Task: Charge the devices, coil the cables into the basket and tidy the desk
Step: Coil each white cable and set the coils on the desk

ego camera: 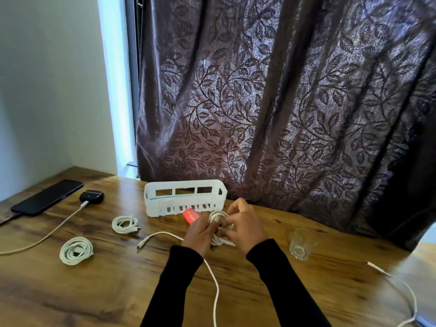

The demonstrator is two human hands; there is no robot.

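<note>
Evidently both hands meet just in front of the white plastic basket (185,198), working one white cable into a coil (218,218): the left hand (200,231) has its fingers curled round the bundle of loops to keep them from springing open, while the right hand (243,223) pinches the strand at the top of the coil, seemingly to lay on or tuck in the next turn. The loose tail of that cable (213,277) trails down toward the person and its plug end (141,244) lies on the wooden desk (106,291) to the left, so by my reading the winding is only partly done. Two finished coils, a smaller one (125,224) and a larger one (76,250), lie left of the basket rather than in it, presumably waiting to be gathered together. At the far left a black phone (48,197) lies with a cable at its near end, and a dark earbud case (92,196) is plugged into a pale cable (50,232), so charging looks underway. A pink object (190,215) shows beside the left hand; what it is I cannot tell. A clear glass (302,243) stands to the right, and another loose white cable (401,289) runs along the desk's right edge, apparently yet to be coiled
</note>
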